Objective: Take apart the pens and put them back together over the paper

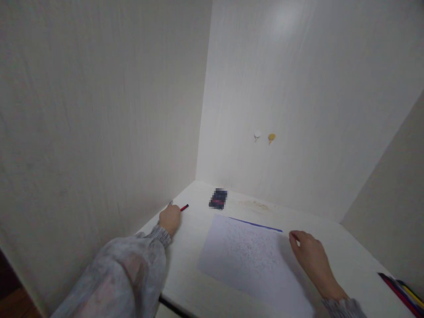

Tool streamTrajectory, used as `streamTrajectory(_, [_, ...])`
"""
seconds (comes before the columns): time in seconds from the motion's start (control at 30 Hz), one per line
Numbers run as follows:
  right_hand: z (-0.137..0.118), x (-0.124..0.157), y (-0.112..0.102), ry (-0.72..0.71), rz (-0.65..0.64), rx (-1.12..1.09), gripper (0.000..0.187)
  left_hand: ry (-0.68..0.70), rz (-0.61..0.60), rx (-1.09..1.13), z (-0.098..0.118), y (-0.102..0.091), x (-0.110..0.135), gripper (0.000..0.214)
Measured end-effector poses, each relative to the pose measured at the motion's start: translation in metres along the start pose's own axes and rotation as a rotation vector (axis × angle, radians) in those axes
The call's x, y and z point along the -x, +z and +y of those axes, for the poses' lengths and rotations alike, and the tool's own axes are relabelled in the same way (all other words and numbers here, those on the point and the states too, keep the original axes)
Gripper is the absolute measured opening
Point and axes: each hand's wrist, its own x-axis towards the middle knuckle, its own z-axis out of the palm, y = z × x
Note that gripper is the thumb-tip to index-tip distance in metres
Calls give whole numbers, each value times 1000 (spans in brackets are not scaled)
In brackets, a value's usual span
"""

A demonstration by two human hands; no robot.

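My left hand (pixel 170 219) is closed at the left side of the desk, by the wall. A thin red pen (pixel 184 207) with a black end sticks out from its fingers to the right. A white sheet of paper (pixel 212 265) covered with faint reddish and bluish marks lies on the desk between my hands. Along its far edge runs a narrow blue strip (pixel 258 225). Over the sheet's right side, my right hand (pixel 309 254) has thumb and forefinger brought together in a pinch. Whatever those fingertips hold, if anything, cannot be made out.
A blurred-out dark rectangular item (pixel 218 198) lies near the back wall. Several coloured items, black, red, blue and yellow (pixel 409 291), rest at the right edge. White walls enclose the desk (pixel 185 265). A white hook (pixel 257 135) and a yellow hook (pixel 272 138) are on the back wall.
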Motion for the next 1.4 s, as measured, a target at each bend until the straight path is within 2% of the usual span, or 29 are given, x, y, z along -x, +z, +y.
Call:
streamTrajectory(0.1, [-37, -2, 2, -70, -64, -261, 24, 109, 9, 41, 20, -1, 3, 28])
streamTrajectory(0.17, [-64, -2, 5, -95, -120, -516, 26, 217, 32, 81, 45, -2, 10, 23])
streamTrajectory(0.23, [-89, 0, 8, -33, -193, -823, 34, 418, 31, 230, 76, -2, 22, 23])
streamTrajectory(0.3, [-106, 2, 10, 135, -315, -1108, 41, 600, -22, 358, 108, -2, 36, 22])
streamTrajectory(0.33, [-111, 2, 11, 207, -368, -1217, 43, 706, -36, 403, 122, -1, 42, 20])
streamTrajectory(0.4, [-111, 2, 10, 305, -379, -1348, 42, 803, -50, 473, 145, 2, 50, 19])
streamTrajectory(0.47, [-101, 1, 9, 351, -302, -1434, 38, 793, -94, 599, 157, 6, 52, 19])
streamTrajectory(0.57, [-76, -1, 6, 431, -221, -1586, 34, 726, -179, 872, 161, 15, 45, 27])
streamTrajectory(0.67, [-56, -1, 5, 495, -240, -1686, 32, 618, -336, 1152, 160, 24, 34, 21])
streamTrajectory(0.73, [-51, -1, 7, 492, -257, -1687, 30, 541, -393, 1280, 159, 28, 29, 18])
streamTrajectory(0.8, [-53, 1, 10, 438, -268, -1639, 27, 486, -361, 1312, 158, 29, 26, 17])
streamTrajectory(0.93, [-64, 3, 9, 251, -201, -1399, 21, 424, -234, 1164, 156, 31, 23, 28])
streamTrajectory(1.03, [-69, 4, 5, 208, -103, -1356, 25, 396, -258, 1120, 155, 34, 21, 33])
streamTrajectory(1.1, [-68, 4, 3, 255, -176, -1502, 33, 386, -273, 1123, 156, 37, 22, 35])
streamTrajectory(1.2, [-63, 5, 4, 409, -518, -1715, 46, 379, -242, 1117, 157, 41, 22, 36])
streamTrajectory(1.23, [-62, 6, 5, 463, -597, -1754, 52, 380, -234, 1115, 157, 42, 22, 36])
streamTrajectory(1.3, [-61, 7, 7, 536, -620, -1796, 52, 387, -240, 1121, 157, 43, 22, 34])
streamTrajectory(1.4, [-62, 8, 9, 575, -534, -1773, 33, 346, -305, 1178, 157, 46, 19, 30])
